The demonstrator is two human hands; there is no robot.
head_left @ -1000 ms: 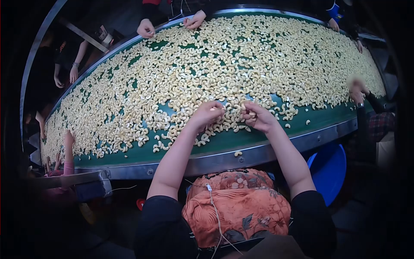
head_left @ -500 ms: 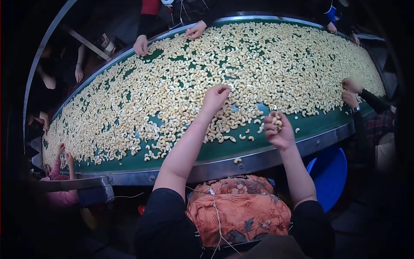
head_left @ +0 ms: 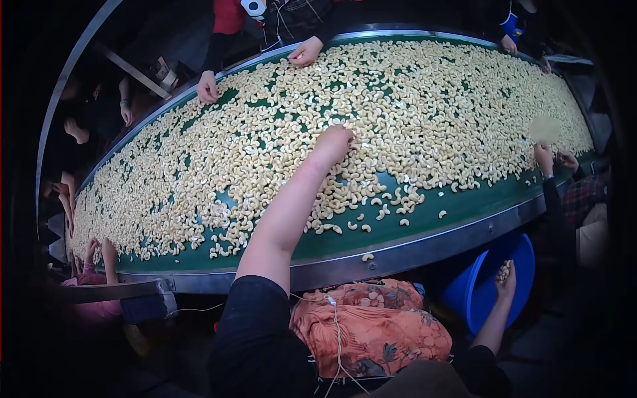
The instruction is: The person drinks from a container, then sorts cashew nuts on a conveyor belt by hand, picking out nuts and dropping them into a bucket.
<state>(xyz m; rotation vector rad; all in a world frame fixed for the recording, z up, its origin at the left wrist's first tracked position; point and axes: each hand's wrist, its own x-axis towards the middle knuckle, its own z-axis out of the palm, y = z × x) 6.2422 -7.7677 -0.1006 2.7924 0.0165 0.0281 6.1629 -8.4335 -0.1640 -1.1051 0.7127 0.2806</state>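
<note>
Pale, curved cashew nuts lie in a broad layer over a green conveyor belt. My left hand reaches into the middle of the layer with its fingers drawn together among the nuts. Its fingertips are partly hidden, so I cannot tell what is between them. Down at the right, my right hand is closed round several cashews, palm side up. It is at the blue tub, in front of its inner wall as I see it.
A metal rail edges the belt on my side, with one loose cashew on it. Across the belt are a co-worker's hands. Other people's hands work at the right, and more at the left. Patterned orange cloth covers my lap.
My right hand has moved from above the belt's near edge down and right to the blue tub, still holding cashews. My left hand stays near the same place. The nuts have shifted somewhat.
</note>
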